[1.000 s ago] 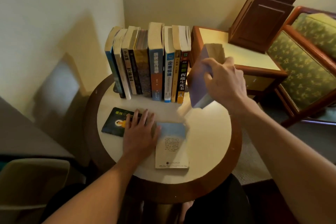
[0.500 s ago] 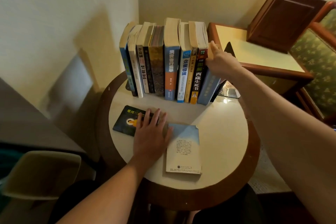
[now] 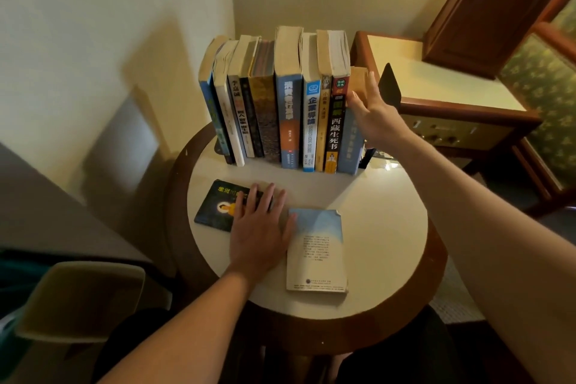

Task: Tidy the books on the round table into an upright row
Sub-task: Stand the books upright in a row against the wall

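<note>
Several books stand upright in a row [image 3: 288,103] at the back of the round table [image 3: 389,227]. At the row's right end stands a pale blue book [image 3: 350,146], next to a black bookend [image 3: 389,84]. My right hand [image 3: 372,117] is spread flat against that book's upper part, fingers apart, not gripping. My left hand [image 3: 260,224] lies flat, fingers apart, on a dark book [image 3: 215,207] lying at the front left. A light blue and white book [image 3: 316,251] lies flat beside it, touching my left thumb.
A wall corner stands behind the row. A wooden side table [image 3: 452,87] with a dark wooden box [image 3: 489,9] is at the right, with a green patterned armchair [image 3: 548,78] beyond. A tan chair back [image 3: 81,299] is at the lower left.
My right hand carried the pale blue book to the row's right end, stood it there, and has now let go, fingers spread. My left hand has stayed on the dark book.
</note>
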`<state>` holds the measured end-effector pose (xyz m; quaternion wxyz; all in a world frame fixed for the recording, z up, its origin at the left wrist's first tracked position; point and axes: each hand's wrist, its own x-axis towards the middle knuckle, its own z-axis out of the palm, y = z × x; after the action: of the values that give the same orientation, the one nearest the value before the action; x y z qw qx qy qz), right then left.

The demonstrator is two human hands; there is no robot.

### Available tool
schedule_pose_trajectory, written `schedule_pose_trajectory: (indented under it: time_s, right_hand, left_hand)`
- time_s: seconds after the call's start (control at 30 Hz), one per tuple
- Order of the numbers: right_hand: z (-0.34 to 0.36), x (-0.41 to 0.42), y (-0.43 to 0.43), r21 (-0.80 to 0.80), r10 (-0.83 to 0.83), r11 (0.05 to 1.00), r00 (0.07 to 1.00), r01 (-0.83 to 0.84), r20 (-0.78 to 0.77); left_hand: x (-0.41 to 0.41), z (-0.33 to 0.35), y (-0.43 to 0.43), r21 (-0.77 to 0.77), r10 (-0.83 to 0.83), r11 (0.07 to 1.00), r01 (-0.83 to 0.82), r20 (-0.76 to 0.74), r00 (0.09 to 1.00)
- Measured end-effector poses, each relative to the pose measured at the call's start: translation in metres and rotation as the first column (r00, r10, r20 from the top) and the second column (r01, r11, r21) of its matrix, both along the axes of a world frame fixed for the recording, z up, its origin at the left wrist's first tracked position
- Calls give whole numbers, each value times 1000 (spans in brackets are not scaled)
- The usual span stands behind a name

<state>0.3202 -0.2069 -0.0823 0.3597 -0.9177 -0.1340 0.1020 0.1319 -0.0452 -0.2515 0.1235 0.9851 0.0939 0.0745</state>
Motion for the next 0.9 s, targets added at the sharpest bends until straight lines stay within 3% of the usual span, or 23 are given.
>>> schedule_pose_trajectory:
  time_s: [0.2,0.3,0.4,0.63,0.8,0.9]
  right_hand:
    - [-42,-79,-35,17,66,997,991,-69,120]
    - [-93,-119,-47,-173,124,977,992,-126,-23]
    - [-133,-149,-52,-424,155,886,982,-188,-111]
    - [-154,-187,-52,-424,105,897,992,-125,-70]
    - [-152,-192,-52,-400,87,911,994,-104,-59]
    - [-153,-195,-57,-369,94,923,994,-107,-53]
  left_hand:
    - [-2,1,-1,-15,4,1000,-5,-42,999]
    - [-7,2,-3,-53,-4,999,5,9,1000]
    - [-18,4,-8,-52,-78,996,77,-16,997]
    - [-45,2,-31,-49,-33,998,28,-119,992]
    - [-54,15,-61,-327,-39,945,-8,-137,990]
    - [-51,29,-69,-622,61,769,-147,-157,986]
